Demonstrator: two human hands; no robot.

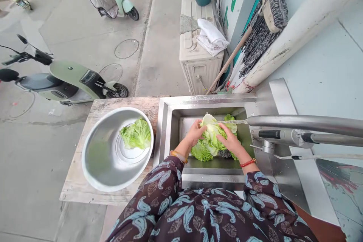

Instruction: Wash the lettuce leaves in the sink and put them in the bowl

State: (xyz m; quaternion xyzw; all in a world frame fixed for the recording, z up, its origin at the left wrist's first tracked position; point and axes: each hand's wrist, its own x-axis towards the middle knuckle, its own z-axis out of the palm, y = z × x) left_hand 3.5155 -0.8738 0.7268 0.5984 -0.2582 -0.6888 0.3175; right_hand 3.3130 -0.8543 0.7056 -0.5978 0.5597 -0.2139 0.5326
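Note:
Over the steel sink [176, 136], both my hands hold a pale green lettuce leaf [211, 136] in a thin stream of water from the faucet [283, 121]. My left hand [195, 134] grips the leaf's left side, fingers curled round its edge. On the right side, my right hand [231, 141] has its thumb and fingers on the leaf. More lettuce [202, 152] lies below in the sink, partly hidden by the held leaf. A dark mesh-like piece [225, 154] shows beneath my right hand, perhaps the drain strainer. Another lettuce leaf [137, 134] rests in the metal basin [99, 151] to the left.
The basin stands on a worn wooden board [76, 185] against the sink's left side. Beyond the sink are a white metal box [195, 64] with a folded cloth [211, 36], and a mop [273, 3] leaning near a pipe [295, 34]. Scooters [68, 83] stand on the pavement at left.

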